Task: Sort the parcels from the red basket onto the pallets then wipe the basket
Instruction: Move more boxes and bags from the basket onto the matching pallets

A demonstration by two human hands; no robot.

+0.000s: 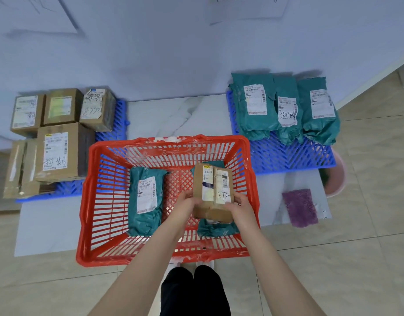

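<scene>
The red basket (91, 201) stands on the floor in front of me. Over its right half I hold a small cardboard box (213, 190) marked 8732, my left hand (185, 202) on its left side and my right hand (239, 205) on its right. A green mailer bag (146, 197) lies in the basket's left half. A second green bag (215, 229) lies under the box, mostly hidden. The left blue pallet (120, 117) carries several cardboard boxes (59, 151). The right blue pallet (287, 156) carries three green bags (285, 108).
A purple cloth (300, 207) lies on the white floor slab to the right of the basket. A pink basin (336, 176) sits partly hidden behind the right pallet's corner. White residue smears the basket's rim. My legs are just below the basket.
</scene>
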